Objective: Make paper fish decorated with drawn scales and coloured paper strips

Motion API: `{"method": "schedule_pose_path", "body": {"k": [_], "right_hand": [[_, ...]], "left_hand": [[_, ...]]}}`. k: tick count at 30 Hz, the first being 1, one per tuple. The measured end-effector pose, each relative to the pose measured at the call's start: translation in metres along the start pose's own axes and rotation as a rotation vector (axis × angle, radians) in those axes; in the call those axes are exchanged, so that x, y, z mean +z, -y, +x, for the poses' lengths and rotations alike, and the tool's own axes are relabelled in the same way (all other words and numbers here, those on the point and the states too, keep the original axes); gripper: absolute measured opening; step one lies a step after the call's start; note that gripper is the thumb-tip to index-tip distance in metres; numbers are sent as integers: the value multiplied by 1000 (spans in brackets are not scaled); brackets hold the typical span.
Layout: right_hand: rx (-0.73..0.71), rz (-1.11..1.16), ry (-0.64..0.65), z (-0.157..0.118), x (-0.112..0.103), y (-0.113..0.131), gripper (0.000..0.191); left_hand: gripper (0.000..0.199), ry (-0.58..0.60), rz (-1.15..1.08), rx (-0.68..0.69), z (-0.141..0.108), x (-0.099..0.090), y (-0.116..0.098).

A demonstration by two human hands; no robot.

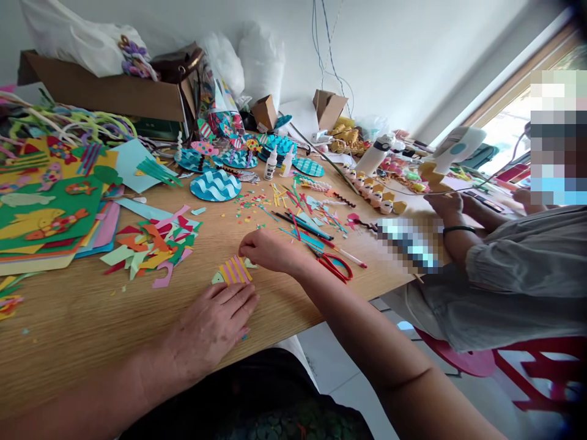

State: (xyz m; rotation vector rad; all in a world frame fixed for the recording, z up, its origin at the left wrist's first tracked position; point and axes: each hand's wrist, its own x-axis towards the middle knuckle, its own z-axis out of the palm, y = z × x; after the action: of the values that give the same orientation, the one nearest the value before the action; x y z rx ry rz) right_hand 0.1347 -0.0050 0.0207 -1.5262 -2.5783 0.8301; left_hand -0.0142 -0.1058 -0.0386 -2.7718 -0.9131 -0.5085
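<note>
A small paper fish [233,269] with yellow and pink stripes and a pale green head lies on the table in front of me. My left hand [224,315] rests flat beside it, fingers stretched out and their tips against its lower edge. Over the tail end, my right hand [266,249] is closed with thumb and fingers pinched together; what they hold, if anything, is hidden. A bit of pale green paper shows under that hand. Red-handled scissors [337,266] lie to the right of my right wrist, near a pen [346,253] and dark pencils [305,225].
Paper scraps [156,247] are heaped left of the fish. Farther left lie stacked coloured sheets [87,235]. A blue wavy disc [215,185] and glue bottles [271,163] stand behind. Another person [513,256] sits at the right, handling a yellow egg-carton piece [433,176].
</note>
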Motion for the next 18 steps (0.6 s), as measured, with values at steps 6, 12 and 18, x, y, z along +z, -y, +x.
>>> {"method": "schedule_pose_path", "body": {"k": [6,12,18], "right_hand": [[-14,-53,50,-11,-3,1,28],[-12,-106,60,-2,6,-3,30],[28,24,-25,-13,-7,1,28]], "left_hand": [[31,20,32,4,1,0,4],[32,34,24,4,4,5,5],[30,45,-82,44,0,-18,-16]]}}
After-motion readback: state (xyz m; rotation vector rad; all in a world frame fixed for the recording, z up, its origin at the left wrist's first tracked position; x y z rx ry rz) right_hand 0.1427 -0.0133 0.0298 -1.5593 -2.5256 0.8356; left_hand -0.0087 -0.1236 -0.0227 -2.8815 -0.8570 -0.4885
